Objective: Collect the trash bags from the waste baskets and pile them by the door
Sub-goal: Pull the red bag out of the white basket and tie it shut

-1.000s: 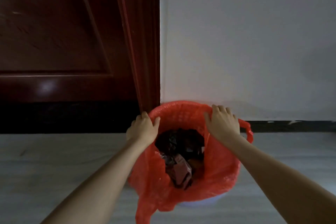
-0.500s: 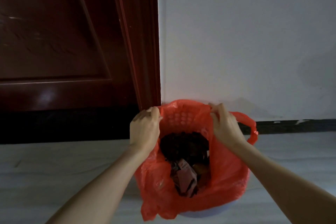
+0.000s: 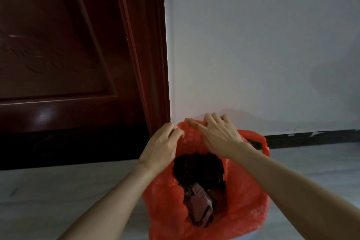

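A red plastic trash bag [image 3: 247, 200] lines a pale waste basket [image 3: 251, 236], of which only a sliver of the rim shows at the bottom. Dark crumpled trash [image 3: 198, 197] fills the bag. My left hand [image 3: 161, 148] pinches the bag's edge at the far left of the opening. My right hand [image 3: 218, 134] lies over the far rim with fingers spread on the red plastic, thumb reaching towards the left hand. One bag handle loop [image 3: 264, 142] sticks out to the right.
A dark red wooden door [image 3: 64, 54] and its frame [image 3: 152, 64] stand to the left, directly behind the basket. A white wall [image 3: 263, 45] with a black skirting strip [image 3: 311, 137] runs to the right. Pale floor [image 3: 48, 197] spreads on both sides.
Both hands have moved along the bag's rim towards its far side and closer together. The right hand has shifted left over the back edge, gathering the plastic.
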`<state>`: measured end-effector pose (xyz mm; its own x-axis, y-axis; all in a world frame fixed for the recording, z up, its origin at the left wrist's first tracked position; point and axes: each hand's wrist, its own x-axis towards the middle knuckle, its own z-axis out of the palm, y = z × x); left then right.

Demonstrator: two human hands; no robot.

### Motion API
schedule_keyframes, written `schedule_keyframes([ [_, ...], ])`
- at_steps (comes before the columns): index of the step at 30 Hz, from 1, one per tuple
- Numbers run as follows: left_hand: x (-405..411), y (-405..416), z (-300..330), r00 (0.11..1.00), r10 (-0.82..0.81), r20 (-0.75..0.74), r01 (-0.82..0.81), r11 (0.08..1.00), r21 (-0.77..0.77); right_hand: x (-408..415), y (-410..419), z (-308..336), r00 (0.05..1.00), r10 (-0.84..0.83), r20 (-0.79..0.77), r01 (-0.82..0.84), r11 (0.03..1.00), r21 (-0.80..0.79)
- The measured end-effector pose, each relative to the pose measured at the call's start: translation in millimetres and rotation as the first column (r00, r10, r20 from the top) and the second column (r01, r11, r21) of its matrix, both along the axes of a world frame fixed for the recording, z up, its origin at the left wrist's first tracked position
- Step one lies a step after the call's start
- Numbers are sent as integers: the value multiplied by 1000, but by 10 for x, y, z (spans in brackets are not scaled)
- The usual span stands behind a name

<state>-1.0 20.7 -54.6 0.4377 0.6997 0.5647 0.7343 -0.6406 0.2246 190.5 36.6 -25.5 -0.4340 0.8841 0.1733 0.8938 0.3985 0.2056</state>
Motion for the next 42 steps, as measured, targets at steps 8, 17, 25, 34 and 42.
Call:
schedule_keyframes([
  [8, -147, -18, 124, 998, 33, -61, -29, 997, 67, -300, 84, 75, 964, 229, -131, -252, 947, -198],
  [17, -321, -11, 201, 847, 470, -248, -520, 830, -204, 217, 162, 142, 982, 191, 2, -190, 976, -108],
  [25, -519, -271, 276, 802, 551, -229, -575, 608, -548, 769, -445, 150, 868, -384, -316, 241, 881, -408],
  [34, -306, -932, 69, 736, 676, 49, -555, 642, -529, 550, -1150, -199, 340, -624, -704, 260, 782, -567],
  [42, -316, -699, 314, 736, 630, -250, -671, 627, -395, 604, -982, -52, 806, -522, -277, 495, 853, -167],
])
